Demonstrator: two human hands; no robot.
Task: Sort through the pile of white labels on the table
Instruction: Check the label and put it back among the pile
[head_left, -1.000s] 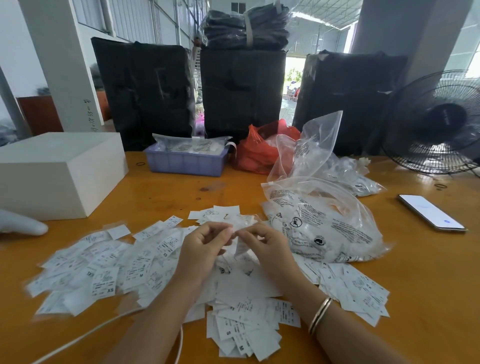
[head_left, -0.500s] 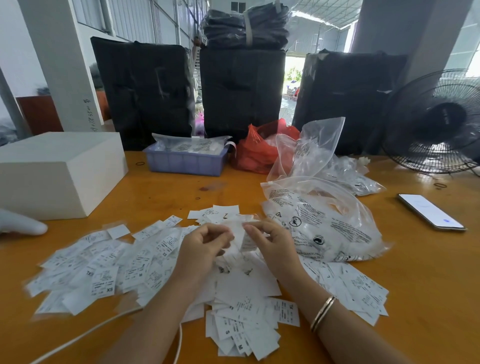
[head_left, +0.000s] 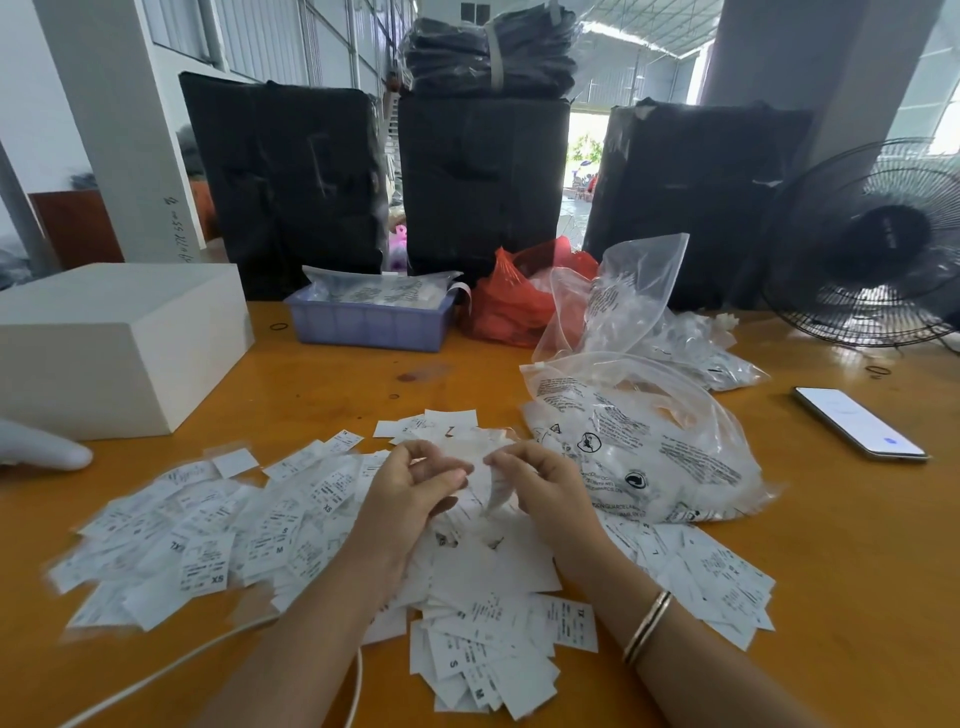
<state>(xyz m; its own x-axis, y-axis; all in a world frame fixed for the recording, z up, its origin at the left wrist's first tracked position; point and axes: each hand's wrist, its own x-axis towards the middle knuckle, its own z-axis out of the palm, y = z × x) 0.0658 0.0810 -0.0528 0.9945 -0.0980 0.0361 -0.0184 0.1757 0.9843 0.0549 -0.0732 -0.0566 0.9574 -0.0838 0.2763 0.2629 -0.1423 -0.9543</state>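
Fingers: right hand (head_left: 545, 493) pinches one small white printed label (head_left: 496, 491), hanging downward; left hand (head_left: 410, 488) curled, contents unclear. Scattered pile of white paper labels (head_left: 218, 540) directly beneath, long axis left-right across orange wooden surface (head_left: 857, 571); both hands equally near.

table (head_left: 857, 597): orange wood | labels (head_left: 208, 545) spread at front | white box (head_left: 119, 343) left | blue tray (head_left: 371, 325), red bag (head_left: 511, 306) rear | clear bags (head_left: 649, 447) right | phone (head_left: 860, 423), fan (head_left: 872, 249) far right

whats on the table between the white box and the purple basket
Nothing but bare table between the white box and the purple basket, bar a small dark ring, in the head view.
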